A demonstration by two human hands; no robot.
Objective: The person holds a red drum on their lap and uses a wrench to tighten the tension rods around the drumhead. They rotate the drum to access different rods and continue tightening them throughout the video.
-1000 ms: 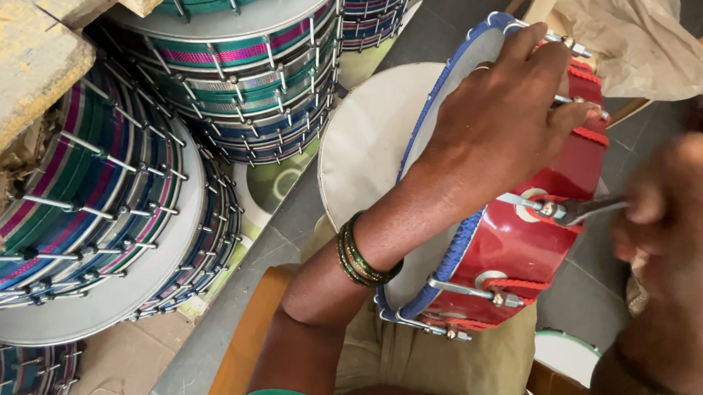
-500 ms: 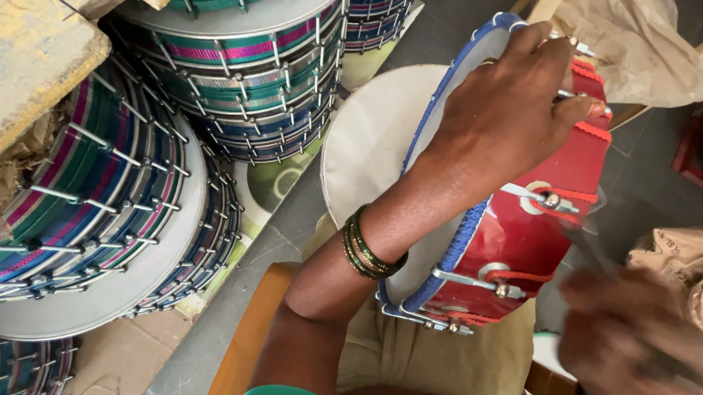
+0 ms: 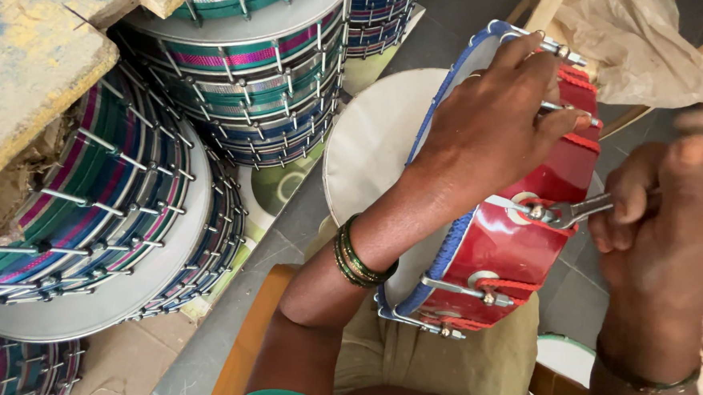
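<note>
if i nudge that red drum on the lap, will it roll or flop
The red drum looks stiff, with a glossy shell and metal rods, so it probably won't flop. Standing on its round edge, it could roll if the left hand let go. The glossy side may be slippery.

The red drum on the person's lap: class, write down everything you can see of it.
The red drum is a shallow frame drum with a glossy red shell, a blue-edged rim and a pale skin facing left. Metal tension rods with small nuts run across the shell, over red cord edging. It stands on its edge, tilted, on the person's lap. The left hand grips its upper rim, fingers curled over the shell. The right hand holds a thin metal tool against one nut.
</note>
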